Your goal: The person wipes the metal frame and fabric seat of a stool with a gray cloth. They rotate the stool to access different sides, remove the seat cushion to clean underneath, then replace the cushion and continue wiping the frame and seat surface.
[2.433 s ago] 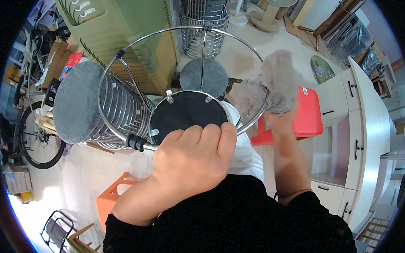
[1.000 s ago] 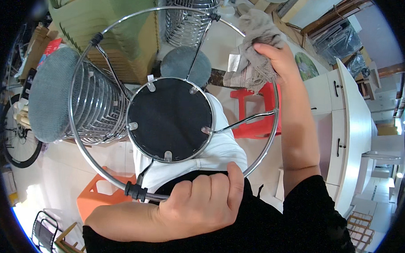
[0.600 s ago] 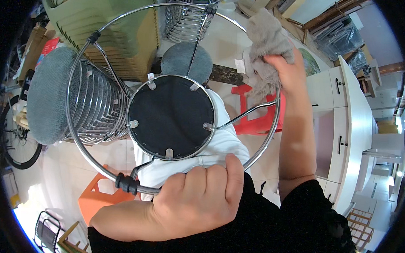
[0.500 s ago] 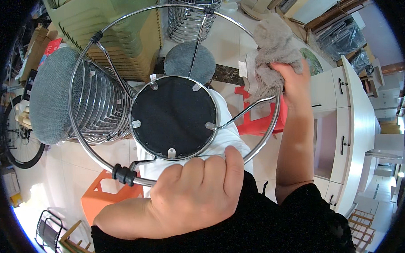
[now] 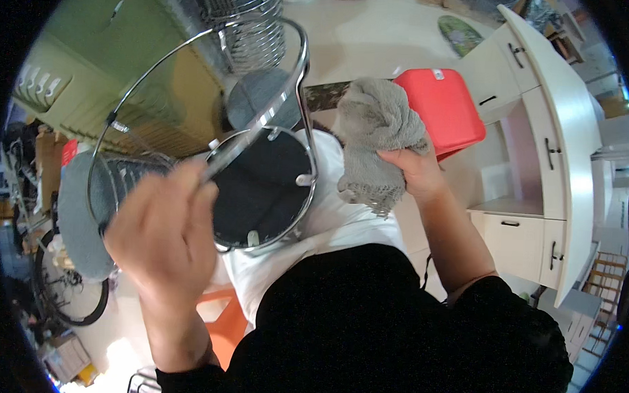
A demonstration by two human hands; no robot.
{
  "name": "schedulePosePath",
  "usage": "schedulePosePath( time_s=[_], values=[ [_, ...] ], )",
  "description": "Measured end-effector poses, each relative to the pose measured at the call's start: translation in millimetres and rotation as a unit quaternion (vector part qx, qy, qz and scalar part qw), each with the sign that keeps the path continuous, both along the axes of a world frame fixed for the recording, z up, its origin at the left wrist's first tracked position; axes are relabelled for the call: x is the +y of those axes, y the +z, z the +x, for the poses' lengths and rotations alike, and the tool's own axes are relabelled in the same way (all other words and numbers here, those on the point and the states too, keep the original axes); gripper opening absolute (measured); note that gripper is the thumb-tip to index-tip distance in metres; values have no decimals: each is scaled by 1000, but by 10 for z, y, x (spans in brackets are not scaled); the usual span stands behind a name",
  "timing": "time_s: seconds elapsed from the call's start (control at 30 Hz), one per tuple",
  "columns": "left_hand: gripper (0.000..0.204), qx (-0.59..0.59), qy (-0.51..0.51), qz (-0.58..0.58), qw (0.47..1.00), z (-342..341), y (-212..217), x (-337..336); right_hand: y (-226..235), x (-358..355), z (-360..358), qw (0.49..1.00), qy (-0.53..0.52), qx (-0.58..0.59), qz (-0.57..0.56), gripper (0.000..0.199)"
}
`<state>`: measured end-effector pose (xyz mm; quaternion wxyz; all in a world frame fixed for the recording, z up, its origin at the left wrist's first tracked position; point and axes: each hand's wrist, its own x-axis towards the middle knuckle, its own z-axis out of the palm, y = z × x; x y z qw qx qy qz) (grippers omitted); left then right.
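1. Left hand [image 5: 157, 236], blurred, fingers apparently wrapped round the chrome frame of an upturned stool [image 5: 259, 188]; stool held over the lap, black seat underside facing up.
2. Right hand [image 5: 416, 174], fingers clenched on a grey cloth [image 5: 375, 140], just beside the stool's ring.
3. Behind the cloth: red plastic stool [image 5: 445, 111].
4. Left: more wire-framed stools [image 5: 85, 209], green crate [image 5: 90, 78].
5. Right: white cabinet [image 5: 537, 156].

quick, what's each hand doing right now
Left hand: closed on the chrome stool frame.
Right hand: closed on the grey cloth.
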<state>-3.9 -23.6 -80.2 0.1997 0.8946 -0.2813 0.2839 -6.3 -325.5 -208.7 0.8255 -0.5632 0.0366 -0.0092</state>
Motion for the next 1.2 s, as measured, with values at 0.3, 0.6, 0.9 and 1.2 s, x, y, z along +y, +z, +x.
schedulePosePath(
  time_s=[0.3, 0.6, 0.9, 1.2],
  values=[
    [13, 87, 26, -59, 994, 488, 116, 151, -130, 498, -108, 776, 389, -287, -406, 82],
    [26, 189, 13, -91, 978, 1098, 111, 512, -299, 1032, -21, 692, 348, -232, -589, 56],
    [31, 82, 58, -102, 990, 1389, 168, 883, 229, 1170, 135, 659, 387, -260, -590, 34],
    [38, 217, 255, -538, 773, 563, -1902, 1443, 743, 910, 917, 706, 409, -252, -520, 64]
  ],
)
